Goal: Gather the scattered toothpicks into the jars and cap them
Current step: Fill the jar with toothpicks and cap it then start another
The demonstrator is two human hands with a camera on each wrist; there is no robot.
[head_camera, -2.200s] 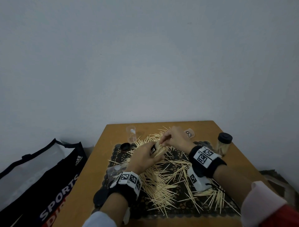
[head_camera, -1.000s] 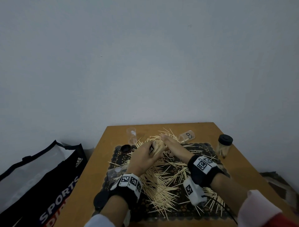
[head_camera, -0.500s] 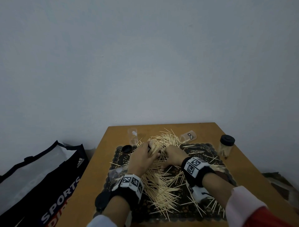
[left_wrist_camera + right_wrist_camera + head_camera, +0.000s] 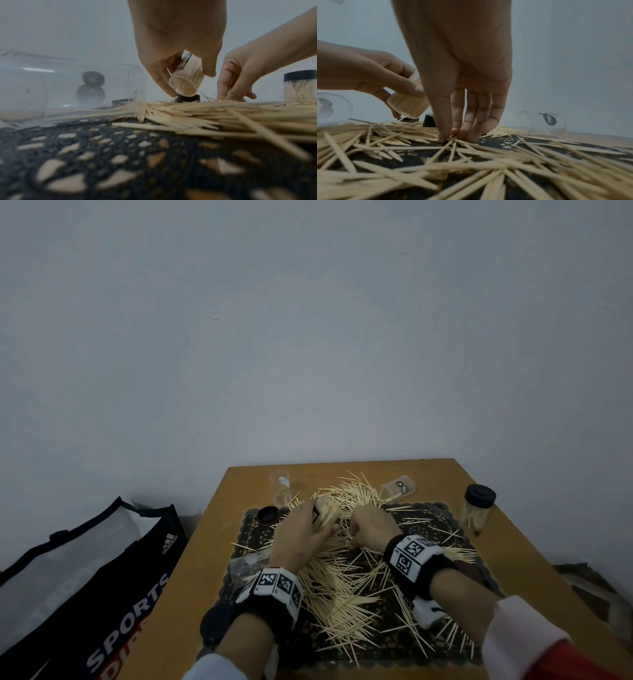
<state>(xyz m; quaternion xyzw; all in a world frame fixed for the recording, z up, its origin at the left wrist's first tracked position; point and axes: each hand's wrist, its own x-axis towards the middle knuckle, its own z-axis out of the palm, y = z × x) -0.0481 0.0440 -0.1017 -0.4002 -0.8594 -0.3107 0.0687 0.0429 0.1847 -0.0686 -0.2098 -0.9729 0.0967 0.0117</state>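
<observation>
hard to make out from the head view: left hand (image 4: 301,534) covering most of the held jar (image 4: 325,513), only a pale end peeking past the knuckles; right hand (image 4: 371,529) knuckles-up, fingertips buried out of sight among the scattered toothpicks (image 4: 342,587); bottom edge of the frame cutting off both forearms. seen clearly only from the left wrist view: held jar (image 4: 187,79) clear plastic, tilted, packed tight with pale sticks, wrapped by curled fingers and thumb, its lower end just above a small black cap (image 4: 188,98) standing on the mat. shown only from the right wrist view: right-hand fingers (image 4: 444,121) pointing straight down with thumb drawn close, tips pressed together on a few sticks against the dark lace mat (image 4: 505,144) in a narrow pinch; an empty clear jar (image 4: 542,124) lying on its side behind, a few sticks at its mouth. back in the head view: toothpicks strewn thickly over the mat in the middle of the wooden table (image 4: 394,470); an upright empty jar (image 4: 281,487) at far left with a loose black cap (image 4: 268,514) beside it; a capped jar (image 4: 478,513) part filled, standing at the right edge of the mat; another clear jar on its side near the left wrist, blurred and half hidden; a black sports bag (image 4: 85,577) on the floor, left of the table
</observation>
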